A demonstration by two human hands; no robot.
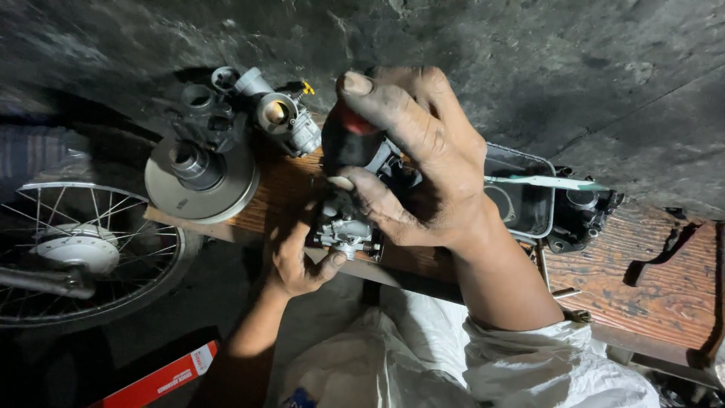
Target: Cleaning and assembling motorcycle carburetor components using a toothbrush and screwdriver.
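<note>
Both hands work: right hand (pixel 423 162) grips a screwdriver handle (pixel 349 140); left hand (pixel 298 257) clasps a carburetor (pixel 343 227).

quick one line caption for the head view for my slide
Right hand grips a black-and-red tool handle above a small metal carburettor that the left hand steadies on a wooden bench.

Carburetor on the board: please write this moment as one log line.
left hand: steadies carburetor | right hand: grips screwdriver handle above it | wooden board: underneath
</note>
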